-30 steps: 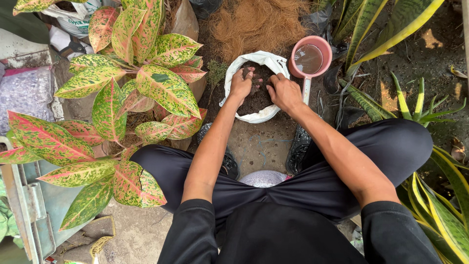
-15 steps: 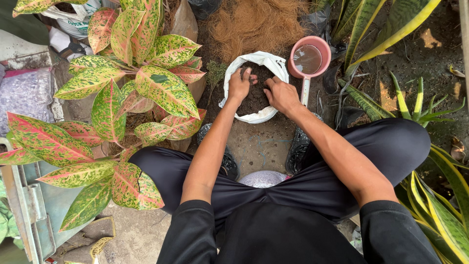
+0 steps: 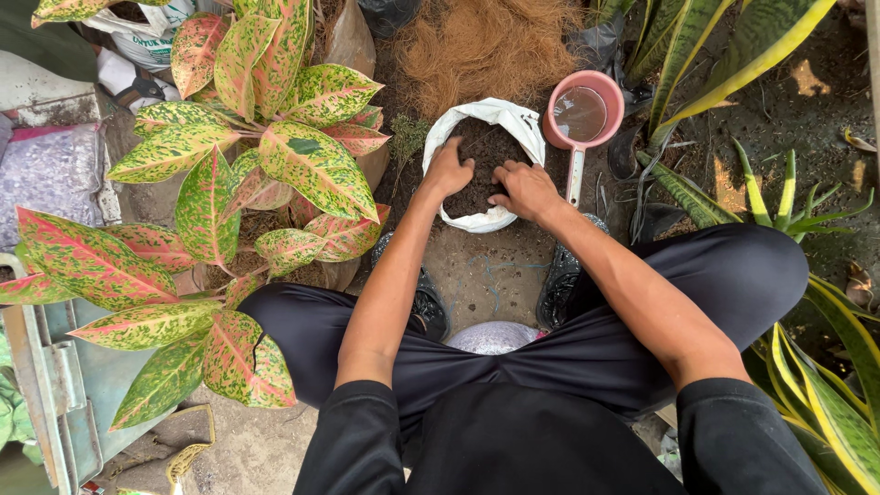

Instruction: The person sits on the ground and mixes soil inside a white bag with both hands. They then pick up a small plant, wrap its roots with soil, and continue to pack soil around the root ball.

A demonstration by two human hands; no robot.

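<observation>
A white bag (image 3: 500, 115) with its top rolled down stands on the concrete in front of me, filled with dark soil (image 3: 484, 151). My left hand (image 3: 448, 171) presses into the soil at the bag's left side, fingers curled down into it. At the bag's right side my right hand (image 3: 522, 189) lies on the soil, fingers bent and dug in. Both forearms reach forward over my black-trousered knees.
A pink dipper (image 3: 583, 115) with water stands right of the bag. A heap of brown coconut fibre (image 3: 486, 46) lies behind it. Red-and-green leafy plants (image 3: 266, 156) crowd the left, striped sword-leaf plants (image 3: 807, 302) the right. A round pale object (image 3: 493, 337) sits between my feet.
Both hands have shifted slightly within the soil, the right hand moving a little toward the bag's near edge. Bag, dipper and plants have not moved.
</observation>
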